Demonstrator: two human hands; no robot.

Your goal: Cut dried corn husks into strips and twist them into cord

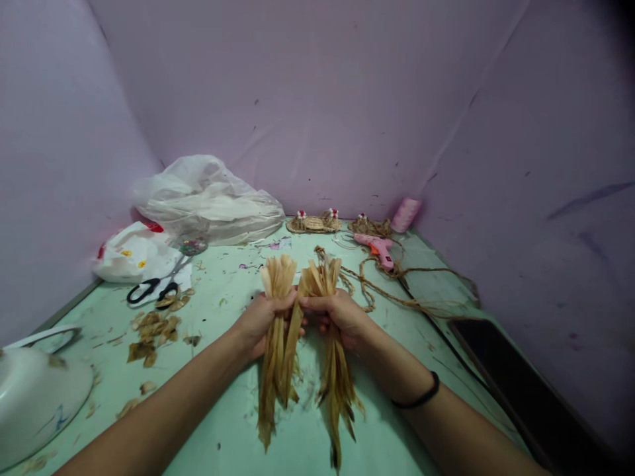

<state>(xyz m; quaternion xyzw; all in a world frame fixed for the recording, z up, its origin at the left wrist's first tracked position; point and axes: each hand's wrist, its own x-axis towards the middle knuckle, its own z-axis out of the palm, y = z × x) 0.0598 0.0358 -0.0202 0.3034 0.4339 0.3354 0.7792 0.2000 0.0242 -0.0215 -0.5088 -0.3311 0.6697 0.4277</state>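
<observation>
Clock face centred on the hands; twelve lies toward the far wall.

Item 1: left bundle of flat, tan-brown, dried leaf-like strips (269,383). Location: held above the pale green counter (238,436), just left of centre. Left hand (260,324): closed around it, thumb across the front.

Item 2: right bundle of similar tan-brown strips, darker at the ends (335,377). Location: just right of centre. Right hand (347,316): closed around it, thumb pointing toward nine. Tops fan toward twelve; loose tails hang toward six. One broad strip crosses between the fists; which fingers pinch it cannot be told.

Handling notes, by judgement: grip both bundles at matching height, firm enough to stop slipping, light enough to spare brittle fibres. Level the fanned tops first. Draw stray tails in line before tightening. Turn the wrists together, since uneven pull may split a strip.

Surroundings: black-handled scissors (172,272), between nine and ten; brown dried scraps (153,330), nine; pink glue gun (380,250), two; braided brown cord (381,291), between two and three, best given clearance from the tails.
</observation>
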